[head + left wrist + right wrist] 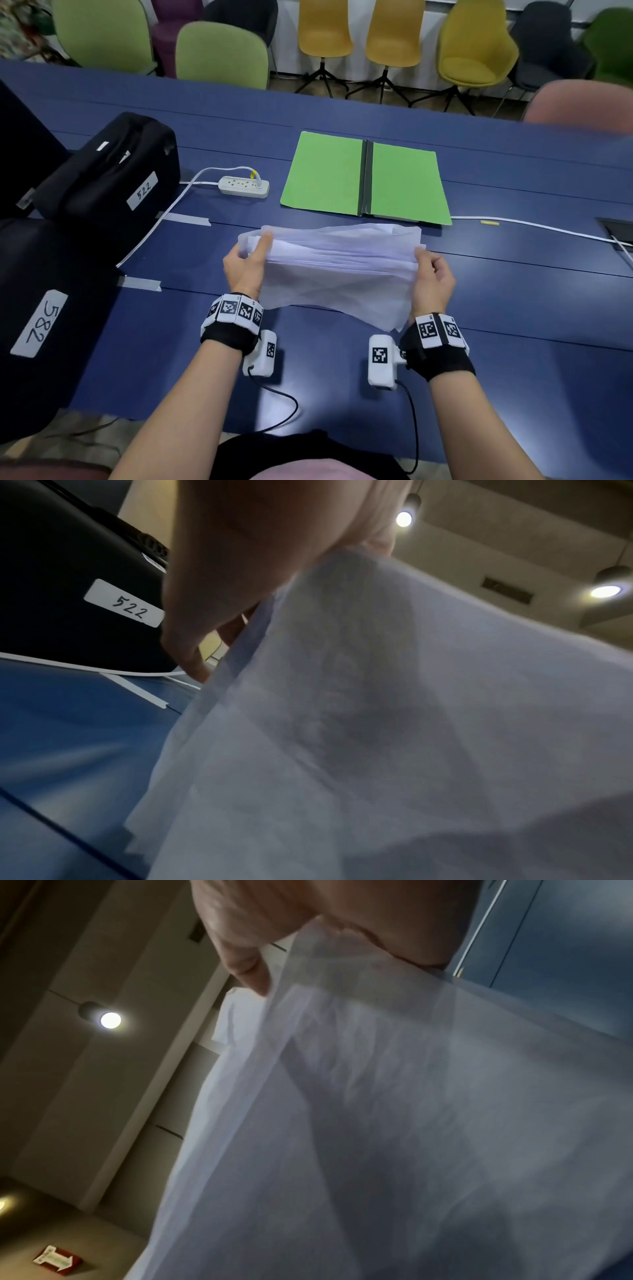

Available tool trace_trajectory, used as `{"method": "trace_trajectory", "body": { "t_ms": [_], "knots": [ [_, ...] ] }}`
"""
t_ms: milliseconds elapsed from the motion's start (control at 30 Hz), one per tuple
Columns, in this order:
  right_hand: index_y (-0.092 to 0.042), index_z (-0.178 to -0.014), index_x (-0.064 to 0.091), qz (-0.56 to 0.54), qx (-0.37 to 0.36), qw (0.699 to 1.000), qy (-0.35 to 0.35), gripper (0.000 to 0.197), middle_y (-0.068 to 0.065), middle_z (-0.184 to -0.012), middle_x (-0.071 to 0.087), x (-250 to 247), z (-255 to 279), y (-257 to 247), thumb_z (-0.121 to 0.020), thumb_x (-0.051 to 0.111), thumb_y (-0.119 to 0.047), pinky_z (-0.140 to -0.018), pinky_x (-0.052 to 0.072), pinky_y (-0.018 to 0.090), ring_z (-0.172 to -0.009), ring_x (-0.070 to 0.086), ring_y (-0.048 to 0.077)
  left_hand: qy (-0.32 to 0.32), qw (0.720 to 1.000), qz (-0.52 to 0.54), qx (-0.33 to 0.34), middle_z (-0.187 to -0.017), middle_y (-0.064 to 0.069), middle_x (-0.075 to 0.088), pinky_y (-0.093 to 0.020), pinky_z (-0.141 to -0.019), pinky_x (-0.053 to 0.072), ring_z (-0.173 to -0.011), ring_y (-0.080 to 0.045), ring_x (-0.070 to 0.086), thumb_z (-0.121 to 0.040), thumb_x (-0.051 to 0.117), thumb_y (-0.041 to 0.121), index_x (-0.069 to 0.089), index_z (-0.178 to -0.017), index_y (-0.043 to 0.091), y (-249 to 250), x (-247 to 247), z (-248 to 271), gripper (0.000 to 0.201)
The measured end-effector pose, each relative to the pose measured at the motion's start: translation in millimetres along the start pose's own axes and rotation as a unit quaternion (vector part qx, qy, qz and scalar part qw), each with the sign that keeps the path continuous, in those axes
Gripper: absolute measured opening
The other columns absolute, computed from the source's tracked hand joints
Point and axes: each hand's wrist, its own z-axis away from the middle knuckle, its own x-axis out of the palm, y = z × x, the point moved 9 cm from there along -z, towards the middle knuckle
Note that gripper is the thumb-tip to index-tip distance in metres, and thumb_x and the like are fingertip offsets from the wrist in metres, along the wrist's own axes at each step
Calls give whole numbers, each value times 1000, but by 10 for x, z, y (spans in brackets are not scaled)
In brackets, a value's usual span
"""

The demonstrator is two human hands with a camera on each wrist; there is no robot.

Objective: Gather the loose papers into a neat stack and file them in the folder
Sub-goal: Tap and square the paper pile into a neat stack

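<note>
A bundle of white papers hangs above the blue table, its sheets uneven and fanned at the edges. My left hand grips the bundle's left end, thumb on top. My right hand grips the right end. In the left wrist view the papers fill most of the frame below my left hand. The right wrist view shows the papers under my right hand. A green folder lies open and flat on the table just beyond the papers, dark spine in the middle.
Two black cases stand at the left, one labelled 522, one labelled 582. A white power strip and its cable lie near the folder. Chairs line the far side. Tape strips mark the table.
</note>
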Motion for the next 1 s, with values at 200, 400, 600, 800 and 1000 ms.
{"method": "trace_trajectory", "body": {
  "t_ms": [200,400,600,800,1000],
  "knots": [
    [-24,-76,62,-18,29,998,-59,30,3,-96,68,10,33,62,-73,69,-54,-95,43,39,-99,61,23,-72,997,7,-8,-78,-3,47,-33,-71,39,-72,-16,46,-49,79,66,49,-69,16,73,80,-50,62],
    [-23,-86,70,27,-52,993,-97,8,-11,-75,60,142,38,-160,-80,72,-27,-78,44,26,-73,52,8,-24,999,11,-25,-75,-1,41,-32,-69,37,-70,-16,40,-42,81,71,43,-69,18,64,95,-53,70],
    [-21,-70,68,-19,21,994,-110,9,5,-78,60,4,-28,13,-77,69,-15,-73,44,34,-73,53,18,-12,999,-22,-25,-75,5,60,-28,-71,44,-70,-15,54,-52,79,63,64,-75,15,42,102,-51,55],
    [-26,-72,68,-50,16,991,-127,6,-5,-82,67,101,-14,-118,-73,72,-30,-80,47,33,-80,58,17,-15,1000,-9,-18,-78,6,66,-28,-77,48,-75,-14,60,-61,80,56,69,-77,17,55,123,-5,43],
    [-27,-76,72,-57,17,992,-111,28,-4,-85,65,60,16,-90,-60,82,-48,-84,44,36,-85,54,18,-25,999,-10,-19,-78,1,62,-32,-76,47,-75,-17,56,-59,80,56,66,-80,13,49,93,-33,50]
  ]
}}
